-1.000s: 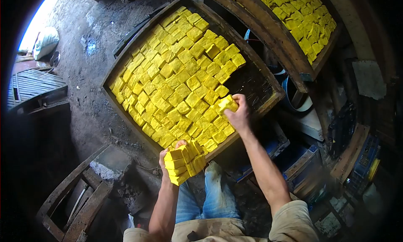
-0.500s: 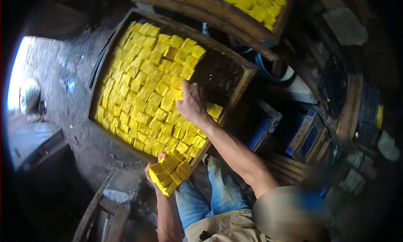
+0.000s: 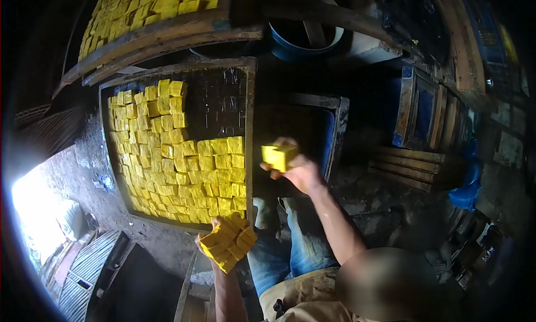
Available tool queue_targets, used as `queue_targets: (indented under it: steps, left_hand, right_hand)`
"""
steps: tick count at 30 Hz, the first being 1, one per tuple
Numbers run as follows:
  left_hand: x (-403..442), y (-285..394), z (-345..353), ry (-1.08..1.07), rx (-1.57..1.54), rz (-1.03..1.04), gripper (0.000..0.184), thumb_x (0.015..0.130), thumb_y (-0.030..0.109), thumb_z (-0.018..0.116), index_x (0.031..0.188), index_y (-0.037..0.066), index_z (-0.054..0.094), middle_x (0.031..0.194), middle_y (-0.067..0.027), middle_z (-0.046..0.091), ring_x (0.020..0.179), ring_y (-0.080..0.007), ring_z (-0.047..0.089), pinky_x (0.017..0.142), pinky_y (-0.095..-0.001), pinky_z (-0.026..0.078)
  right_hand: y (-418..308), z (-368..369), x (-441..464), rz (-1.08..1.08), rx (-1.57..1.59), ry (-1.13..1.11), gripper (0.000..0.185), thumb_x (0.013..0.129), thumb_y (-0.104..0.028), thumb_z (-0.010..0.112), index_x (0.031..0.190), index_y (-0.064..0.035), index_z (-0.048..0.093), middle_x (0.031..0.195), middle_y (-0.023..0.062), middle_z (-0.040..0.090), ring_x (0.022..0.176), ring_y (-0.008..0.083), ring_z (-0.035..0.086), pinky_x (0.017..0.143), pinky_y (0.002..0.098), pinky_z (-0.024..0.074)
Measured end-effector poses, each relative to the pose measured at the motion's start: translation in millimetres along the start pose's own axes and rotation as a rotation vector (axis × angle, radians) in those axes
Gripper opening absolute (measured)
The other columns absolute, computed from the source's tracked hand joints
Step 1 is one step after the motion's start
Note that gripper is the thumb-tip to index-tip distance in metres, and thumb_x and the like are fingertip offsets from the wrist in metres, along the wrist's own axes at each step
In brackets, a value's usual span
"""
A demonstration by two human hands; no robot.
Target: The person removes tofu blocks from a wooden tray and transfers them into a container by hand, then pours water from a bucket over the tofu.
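Note:
A wooden-framed tray (image 3: 250, 110) holds tight rows of yellow blocks (image 3: 167, 166), and its dark bottom shows at the upper right. At the tray's near edge, my left hand (image 3: 205, 241) is closed round a stack of several yellow blocks (image 3: 229, 243), which hides most of its fingers. To the right of the tray, my right hand (image 3: 296, 168) grips a yellow block or small group of blocks (image 3: 278, 156) above a dark area.
Another tray of yellow blocks (image 3: 156, 5) sits at the upper left behind wooden beams. Beyond are a round blue-rimmed tub (image 3: 296, 55), a blue-lined wooden frame (image 3: 339, 132), stacked wooden frames (image 3: 410, 168) and a slatted panel (image 3: 92, 277).
The view has turned to the right. My right hand has moved from over the blocks to beyond the tray's right side, with yellow in its grip. My left hand still holds its stack.

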State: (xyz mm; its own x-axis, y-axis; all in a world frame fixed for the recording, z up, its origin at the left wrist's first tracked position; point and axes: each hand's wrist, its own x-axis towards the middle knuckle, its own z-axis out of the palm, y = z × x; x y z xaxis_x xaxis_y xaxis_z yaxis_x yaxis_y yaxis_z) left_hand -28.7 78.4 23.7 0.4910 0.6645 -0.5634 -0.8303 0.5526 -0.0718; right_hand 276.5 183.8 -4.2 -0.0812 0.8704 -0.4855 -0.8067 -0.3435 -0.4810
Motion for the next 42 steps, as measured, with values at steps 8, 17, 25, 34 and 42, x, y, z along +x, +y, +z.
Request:
queue_targets:
  steps: [8,17,25,34,42]
  left_hand:
    - [31,-48,32,0.197,0.081,-0.037,0.059,0.081,0.060,0.055,0.119,0.015,0.049,0.120,-0.0102,0.052,0.111,-0.0336,0.050,0.099,-0.0508,0.040]
    - [75,-82,21,0.320,0.120,-0.189,0.061,0.077,0.061,0.055,0.111,0.010,0.048,0.110,-0.0107,0.050,0.102,-0.0320,0.051,0.092,-0.0473,0.043]
    - [81,-74,1,0.288,0.073,-0.279,0.065,0.074,0.061,0.059,0.110,0.009,0.048,0.110,-0.0138,0.050,0.107,-0.0360,0.050,0.093,-0.0508,0.042]
    - [143,-73,36,0.157,0.047,-0.381,0.053,0.089,0.054,0.049,0.118,0.010,0.051,0.116,-0.0124,0.056,0.107,-0.0285,0.056,0.094,-0.0431,0.046]
    - [180,-97,2,0.042,-0.100,-0.404,0.060,0.095,0.059,0.039,0.112,0.005,0.061,0.107,-0.0139,0.065,0.095,-0.0284,0.064,0.084,-0.0425,0.053]
  right_hand:
    - [54,-129,21,0.066,-0.308,0.710,0.037,0.082,-0.008,0.063,0.118,-0.0109,0.052,0.103,0.0101,0.057,0.069,0.0169,0.061,0.052,0.0271,0.0471]
    - [82,-199,179,0.080,-1.236,0.803,0.045,0.083,-0.006,0.061,0.125,-0.0076,0.048,0.113,0.0126,0.056,0.089,0.0184,0.057,0.072,0.0310,0.0441]
    - [82,-210,186,-0.035,-1.511,0.869,0.051,0.083,-0.003,0.060,0.132,-0.0047,0.045,0.122,0.0149,0.056,0.106,0.0198,0.055,0.090,0.0345,0.0414]
    - [15,-55,-15,-0.369,-0.855,0.266,0.057,0.082,-0.018,0.069,0.133,-0.0038,0.048,0.129,0.0178,0.054,0.119,0.0282,0.053,0.101,0.0412,0.0427]
    - [-6,7,-59,-0.266,-1.690,-0.346,0.086,0.058,-0.032,0.086,0.134,-0.0195,0.051,0.144,0.0198,0.035,0.134,0.0393,0.035,0.111,0.0556,0.0296]
